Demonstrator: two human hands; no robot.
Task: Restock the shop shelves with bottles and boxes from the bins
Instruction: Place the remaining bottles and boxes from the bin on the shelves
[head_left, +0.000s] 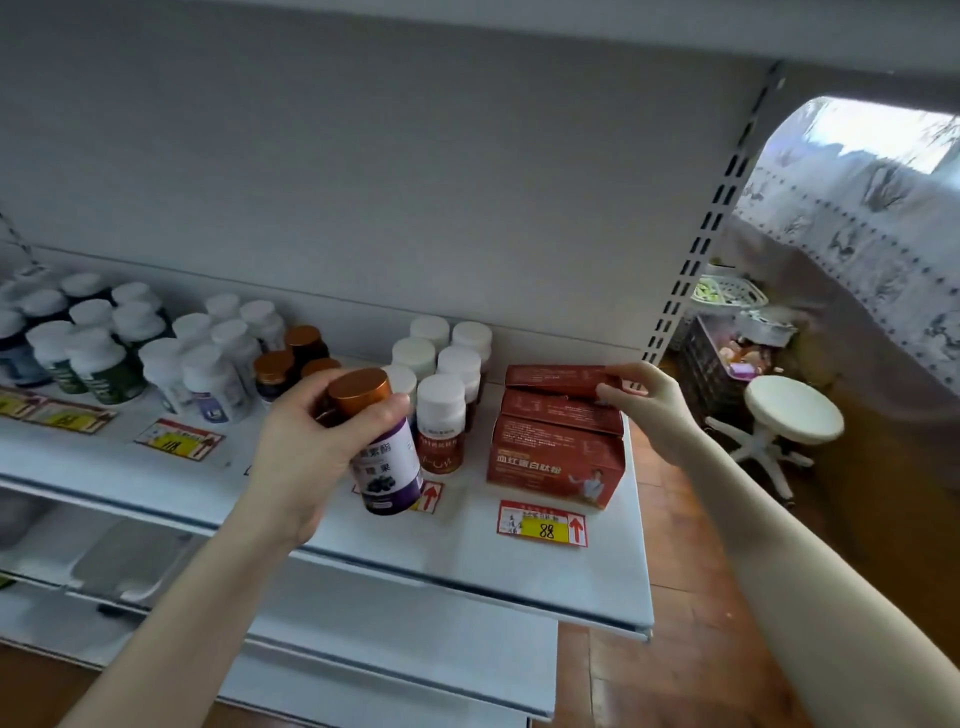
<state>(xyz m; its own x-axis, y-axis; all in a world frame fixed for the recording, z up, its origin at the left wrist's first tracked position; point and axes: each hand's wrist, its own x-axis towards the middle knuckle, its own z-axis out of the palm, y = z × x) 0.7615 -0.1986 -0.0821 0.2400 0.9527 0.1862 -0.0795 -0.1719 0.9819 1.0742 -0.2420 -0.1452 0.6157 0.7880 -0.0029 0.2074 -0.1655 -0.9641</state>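
My left hand (301, 452) grips a purple-labelled bottle (387, 467) with a copper cap, held tilted just above the front of the white shelf (467, 561). My right hand (649, 405) pinches the right end of the rearmost red box (556, 375), which sits behind two more red boxes (556, 457) at the shelf's right end. Three copper-capped bottles (285, 364) of the same kind stand further back on the shelf. White-capped brown bottles (441, 374) stand between my hands.
Several white-capped bottles (104, 343) fill the shelf's left part. Price tags (543, 525) lie along the front. A slotted upright (701, 228) ends the shelf on the right. Beyond it are a white stool (792, 410) and a dark crate (727, 364) with goods. Lower shelves (363, 649) sit below.
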